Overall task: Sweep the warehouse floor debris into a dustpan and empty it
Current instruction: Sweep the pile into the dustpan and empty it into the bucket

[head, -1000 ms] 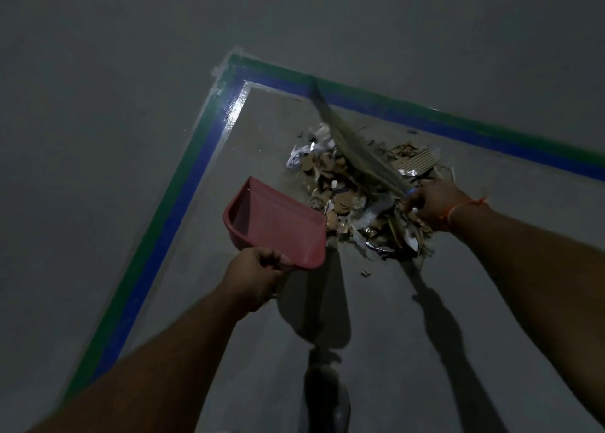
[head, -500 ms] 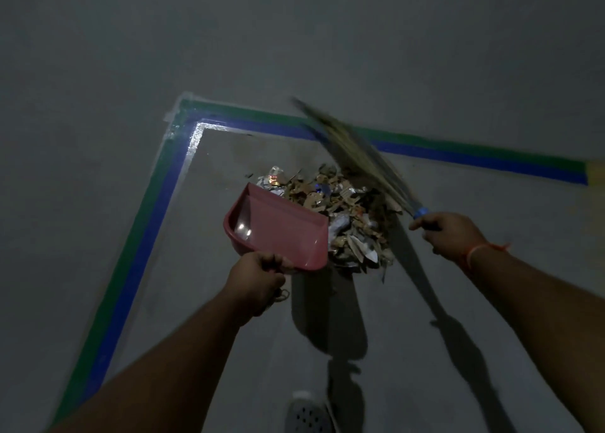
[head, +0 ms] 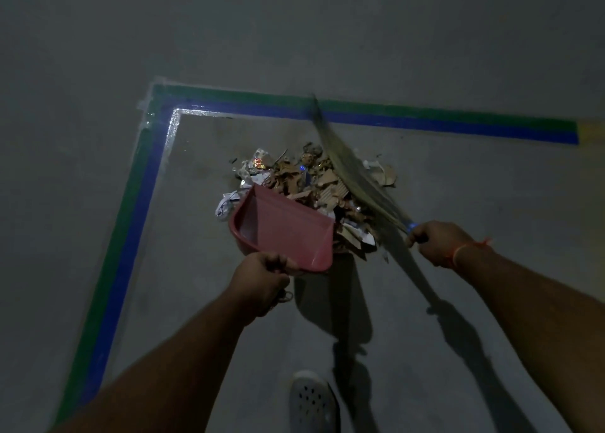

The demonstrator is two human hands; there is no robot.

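Two hands work over a dim floor (head: 458, 301): the left hand (head: 258, 282) grips a red dustpan (head: 284, 233), the right hand (head: 438, 243) grips a broom (head: 357, 177). Debris (head: 314, 184) lies heaped at the pan's 12 to 3 o'clock, touching it, under the bristles.

Floor (head: 458, 203): grey and smooth, filling the whole view.
Green line (head: 425, 109): a painted stripe on the floor that turns a corner at the upper left.
Blue line (head: 425, 122): runs just inside the green one, touching it, and shines a bit at the corner.
Light: dim, brightest in the middle, dark at the edges.
Shadows (head: 340, 305): dark shapes on the floor in the lower middle.
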